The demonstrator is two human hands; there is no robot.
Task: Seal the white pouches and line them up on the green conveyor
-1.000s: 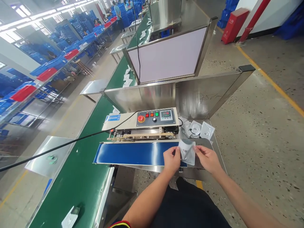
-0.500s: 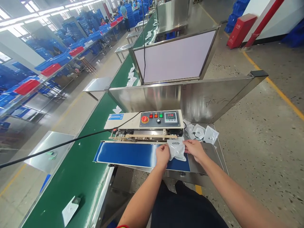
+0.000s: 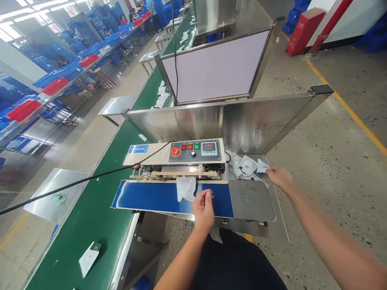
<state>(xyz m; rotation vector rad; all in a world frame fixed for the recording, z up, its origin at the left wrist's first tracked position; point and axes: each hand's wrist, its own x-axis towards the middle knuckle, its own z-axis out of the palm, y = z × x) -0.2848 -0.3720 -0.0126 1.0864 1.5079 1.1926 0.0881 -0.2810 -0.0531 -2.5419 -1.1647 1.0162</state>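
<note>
A white pouch (image 3: 186,188) hangs from the sealing strip of the band sealer (image 3: 151,155), its lower part lying over the blue conveyor belt (image 3: 157,197). Just to the right of that pouch, above the belt, is my left hand (image 3: 203,209), fingers curled against the thumb, with nothing visible in them. My right hand (image 3: 280,178), slightly blurred, pinches the edge of another white pouch (image 3: 261,166) at the right end of the machine. Beside it several more white pouches (image 3: 247,166) lie in a loose pile.
A long green conveyor (image 3: 99,201) runs along the left, carrying a pouch (image 3: 90,257) near me. A black cable (image 3: 75,183) crosses over it. A steel partition (image 3: 193,125) stands behind the sealer. A steel plate (image 3: 250,197) extends right of the blue belt.
The pouch that both hands held has been let go and has moved left along the sealer. My right hand has moved right to the pile and taken hold of another pouch.
</note>
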